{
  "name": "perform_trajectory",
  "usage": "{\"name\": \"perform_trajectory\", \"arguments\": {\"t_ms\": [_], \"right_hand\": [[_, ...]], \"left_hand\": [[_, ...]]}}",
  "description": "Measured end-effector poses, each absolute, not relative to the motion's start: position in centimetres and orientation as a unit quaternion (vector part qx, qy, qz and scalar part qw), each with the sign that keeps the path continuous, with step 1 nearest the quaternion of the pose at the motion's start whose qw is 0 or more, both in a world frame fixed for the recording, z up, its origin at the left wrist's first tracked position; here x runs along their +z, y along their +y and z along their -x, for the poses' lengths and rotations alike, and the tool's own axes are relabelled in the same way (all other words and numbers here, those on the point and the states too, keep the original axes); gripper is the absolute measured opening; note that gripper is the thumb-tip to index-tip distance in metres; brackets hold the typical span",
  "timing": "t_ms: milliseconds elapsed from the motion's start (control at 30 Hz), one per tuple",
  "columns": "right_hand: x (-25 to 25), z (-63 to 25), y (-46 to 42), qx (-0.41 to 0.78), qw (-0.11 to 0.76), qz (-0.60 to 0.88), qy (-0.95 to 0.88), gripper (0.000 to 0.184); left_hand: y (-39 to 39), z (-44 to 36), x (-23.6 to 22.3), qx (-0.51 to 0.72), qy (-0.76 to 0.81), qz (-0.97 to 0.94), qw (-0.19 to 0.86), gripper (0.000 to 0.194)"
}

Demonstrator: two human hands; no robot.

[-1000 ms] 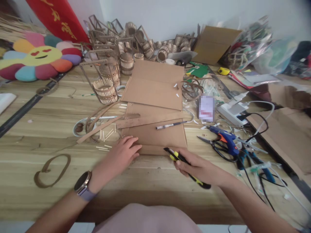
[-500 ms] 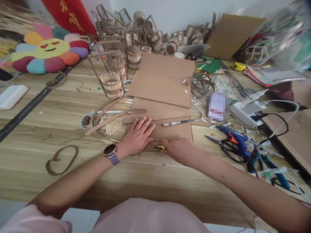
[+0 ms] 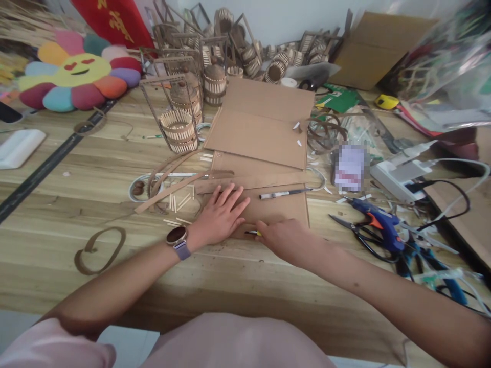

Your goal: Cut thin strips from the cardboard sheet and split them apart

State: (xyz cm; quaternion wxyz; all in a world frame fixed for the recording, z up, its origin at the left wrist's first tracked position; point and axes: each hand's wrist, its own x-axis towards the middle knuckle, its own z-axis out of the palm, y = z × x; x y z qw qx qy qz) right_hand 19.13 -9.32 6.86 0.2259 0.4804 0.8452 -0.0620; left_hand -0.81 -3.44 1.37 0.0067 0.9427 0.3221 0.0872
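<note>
Head view: your left hand [image 3: 218,219] lay open, likely steadying the flat brown cardboard sheet [image 3: 276,210] at twelve o'clock; your right hand [image 3: 286,239] gripped the yellow-and-black cutter [image 3: 259,233] near its tip, presumably for control.

The left hand [image 3: 220,217], a watch [image 3: 177,235] on its wrist, lies with spread fingers on the lower cardboard sheet [image 3: 274,212]. Just beside it, the right hand [image 3: 282,237] grips a cutter [image 3: 259,233], mostly hidden, its tip near the sheet's front edge. A pen [image 3: 284,194] lies on that sheet below a long brown strip [image 3: 264,180]. The upper cardboard sheet [image 3: 264,122] overlaps the far part and carries 2 white scraps [image 3: 298,134]. On the worktop [image 3: 161,291], scissors [image 3: 358,232] and a blue glue gun [image 3: 383,220] lie to the right; a handled basket [image 3: 179,130] stands upright to the left.
</note>
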Motion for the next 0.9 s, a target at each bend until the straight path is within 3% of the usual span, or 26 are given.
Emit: {"name": "perform_trajectory", "arguments": {"t_ms": [233, 467, 900], "right_hand": [[8.0, -18.3, -9.3, -0.059, 0.262, -0.466, 0.843, 0.014], [9.0, -17.3, -9.0, -0.061, 0.298, -0.437, 0.846, 0.038], [9.6, -18.0, -8.6, -0.055, 0.31, -0.397, 0.862, 0.034]], "left_hand": [[-3.4, 0.8, 1.2, 0.09, 0.322, -0.942, 0.004, 0.049], [-3.4, 0.8, 1.1, 0.09, 0.321, -0.943, 0.007, 0.049], [-3.2, 1.1, 1.6, 0.077, 0.314, -0.946, 0.028, 0.048]]}}
